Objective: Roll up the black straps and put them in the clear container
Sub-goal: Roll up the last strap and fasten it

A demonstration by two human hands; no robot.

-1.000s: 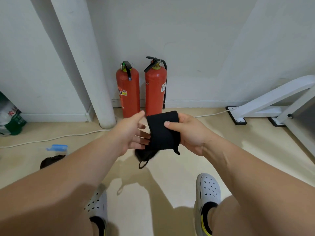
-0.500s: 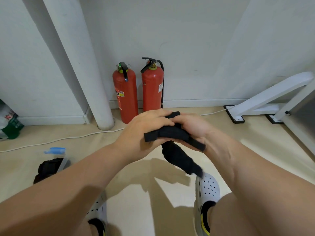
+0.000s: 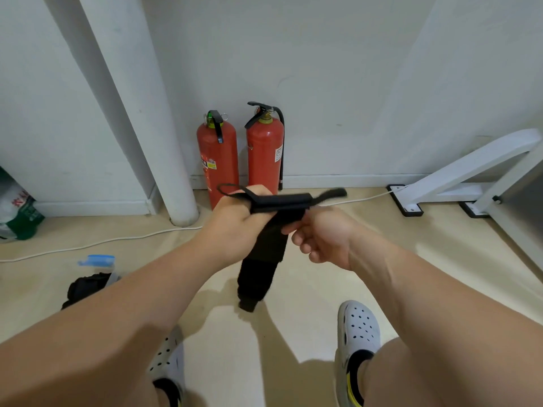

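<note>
Apart come the hands: half a second back they were pressed together over a bunched strap, and now they have drawn sideways with the band stretched flat between them and its tail swinging lower.

Left hand (image 3: 235,227) grips the black strap (image 3: 267,251) at its left end, fingers wrapped round it, and a thin loop pokes out above the knuckles. Right hand (image 3: 323,239) is curled, thumb and forefinger nipping the band where it turns, though motion blur softens that side. A short tab flicks out to the right past it. So the strap is up in the air, held out in front of the person, well above the floor (image 3: 293,327), with the long tail dangling free between the two wrists. My read: it is being pulled taut and flat so the roll can start square from one end. Rolling has hardly begun.

Out to the near left, on the floor, sits the clear container (image 3: 113,279), half hidden behind the left forearm, a blue lid (image 3: 97,259) just beside its far edge. Inside lies a dark bundle (image 3: 86,286), most likely straps already stowed. How many, I cannot tell.

Farther off, two red fire extinguishers (image 3: 217,163) stand against the wall, and a white cable (image 3: 88,245) trails along the floor.
</note>
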